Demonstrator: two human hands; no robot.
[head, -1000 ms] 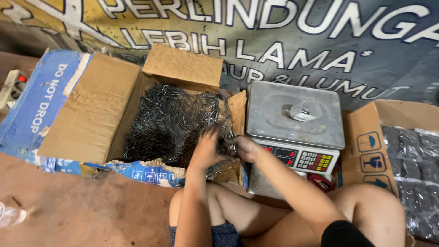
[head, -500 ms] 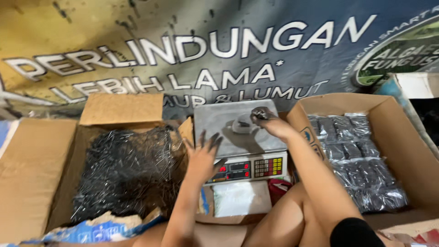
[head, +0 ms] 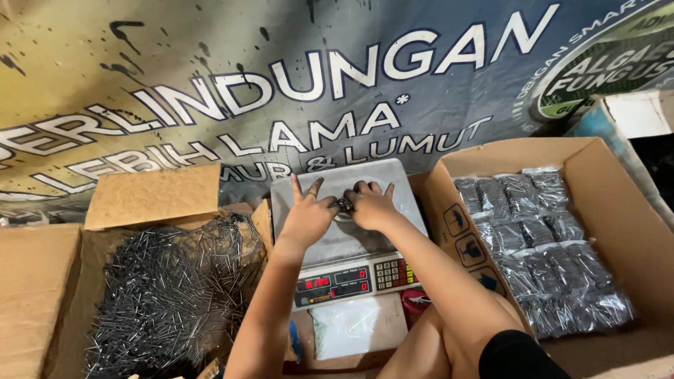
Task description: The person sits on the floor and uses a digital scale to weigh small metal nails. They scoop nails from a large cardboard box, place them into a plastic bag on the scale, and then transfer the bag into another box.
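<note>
We are at the weighing step: our left hand [head: 305, 217] and right hand [head: 371, 205] meet over the steel pan of the digital scale [head: 347, 238], fingers cupped around a small dark bundle of nails [head: 343, 204] resting mid-pan, the left hand's outer fingers splayed. The open carton of loose nails [head: 168, 295] sits at nine o'clock of the scale, the carton of bagged nail packets [head: 544, 245] at three o'clock. Next, we judge, comes freeing the bundle so the red readout settles.
</note>
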